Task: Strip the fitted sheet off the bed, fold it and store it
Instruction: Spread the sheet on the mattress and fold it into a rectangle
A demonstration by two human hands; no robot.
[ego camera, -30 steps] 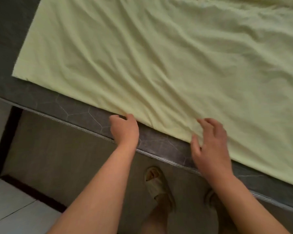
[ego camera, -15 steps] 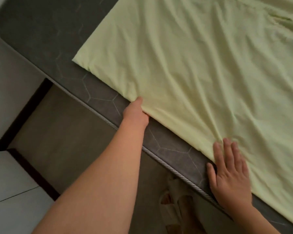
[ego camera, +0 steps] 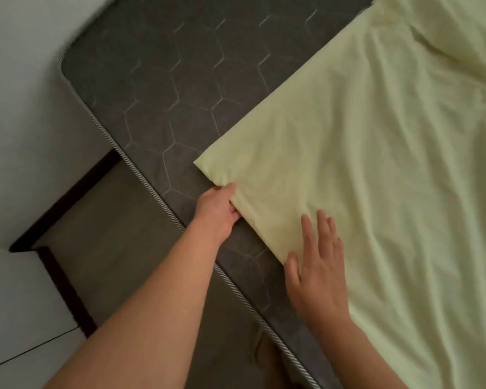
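The pale yellow fitted sheet [ego camera: 376, 169] lies spread and wrinkled over the right part of the dark grey mattress [ego camera: 163, 80], with one corner pointing left. My left hand [ego camera: 218, 210] grips the sheet's near edge just below that corner, thumb on top and fingers tucked under the fabric. My right hand [ego camera: 317, 262] lies flat on the sheet a little to the right, fingers straight and spread, pressing the edge down.
The mattress has a hexagon quilt pattern and a corded rim [ego camera: 152, 189]. Its bare left corner sits near a light wall [ego camera: 20, 108]. Below the rim are the bed's side panel [ego camera: 118, 248] and pale floor tiles [ego camera: 17, 332]. A foot in a sandal [ego camera: 267, 352] stands by the bed.
My left hand slid along the sheet's edge toward its corner and took hold of it. My right hand followed leftward and stayed flat on the sheet. The view swung left, showing more bare mattress.
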